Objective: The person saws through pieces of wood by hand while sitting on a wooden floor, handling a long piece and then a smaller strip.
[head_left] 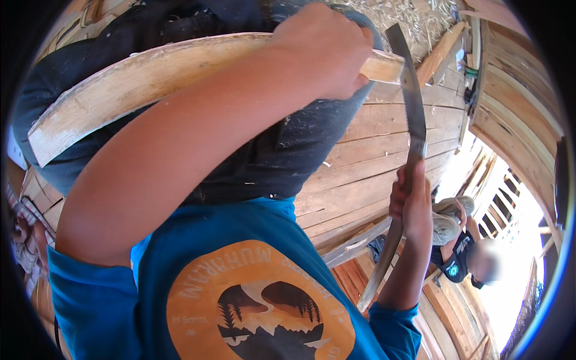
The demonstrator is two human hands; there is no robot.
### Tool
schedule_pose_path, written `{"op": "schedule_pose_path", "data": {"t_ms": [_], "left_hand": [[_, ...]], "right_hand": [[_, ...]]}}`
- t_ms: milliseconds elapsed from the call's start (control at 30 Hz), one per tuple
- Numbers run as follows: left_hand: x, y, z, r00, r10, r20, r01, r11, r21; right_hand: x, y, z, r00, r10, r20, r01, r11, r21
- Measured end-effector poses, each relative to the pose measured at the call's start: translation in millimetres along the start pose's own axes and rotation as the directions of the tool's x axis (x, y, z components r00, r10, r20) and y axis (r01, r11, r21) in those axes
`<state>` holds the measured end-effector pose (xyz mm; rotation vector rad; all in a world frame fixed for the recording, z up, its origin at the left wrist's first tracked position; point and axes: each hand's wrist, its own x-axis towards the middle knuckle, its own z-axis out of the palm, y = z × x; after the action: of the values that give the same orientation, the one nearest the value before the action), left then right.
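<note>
- The plank floor (336, 180) spreads beyond the legs, its boards running roughly left to right.
- Another person (457, 257), in a dark top, is at the far right, well apart from the work.
- Dark trousers (252, 159) cover the wearer's legs, beneath the wood.
- A blue T-shirt (147, 300) with an orange printed patch fills the near middle.
- The curved wooden strip (135, 78) lies across the legs, its long axis running left to right in a bow that arches away from the body. Its broader left end points toward the body's left and back toward the wearer; its right end points right, past the knee.
- The curved saw (415, 114) stands roughly crosswise to the strip, blade tip pointing away from the body and handle slanting back toward the wearer. The blade meets or overlaps the strip's right end; whether it bites in cannot be told.
- The left hand (324, 53) is clenched around the strip near its right end, the forearm passing over the wood.
- The right hand (414, 201) grasps the saw's handle just below the blade.
- Pale wood shavings (420, 21) litter the far side.
</note>
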<state>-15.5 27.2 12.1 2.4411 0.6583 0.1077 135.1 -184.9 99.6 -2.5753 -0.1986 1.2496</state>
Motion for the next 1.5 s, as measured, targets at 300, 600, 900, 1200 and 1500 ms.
{"op": "schedule_pose_path", "data": {"t_ms": [300, 600, 900, 1200, 1500], "left_hand": [[1, 4, 9, 0.999, 0.03, -0.019, -0.029, 0.998, 0.06], [1, 1, 28, 0.998, 0.039, -0.048, -0.033, 0.993, 0.115], [2, -2, 36, 0.991, 0.072, -0.109, -0.063, 0.994, 0.088], [1, 9, 34, 1.0, 0.011, 0.002, -0.011, 0.996, 0.084], [1, 3, 34, 1.0, -0.005, -0.005, 0.005, 0.997, 0.076]], "right_hand": [[-29, 13, -12, 0.998, 0.059, 0.019, -0.059, 0.998, 0.027], [34, -29, 12, 0.995, -0.019, 0.095, 0.021, 1.0, -0.017], [61, -44, 13, 0.996, 0.02, 0.089, -0.015, 0.998, -0.06], [43, -33, 19, 1.0, 0.001, -0.004, -0.001, 1.0, -0.015], [19, -21, 5, 0.996, 0.088, 0.035, -0.089, 0.996, 0.027]]}}
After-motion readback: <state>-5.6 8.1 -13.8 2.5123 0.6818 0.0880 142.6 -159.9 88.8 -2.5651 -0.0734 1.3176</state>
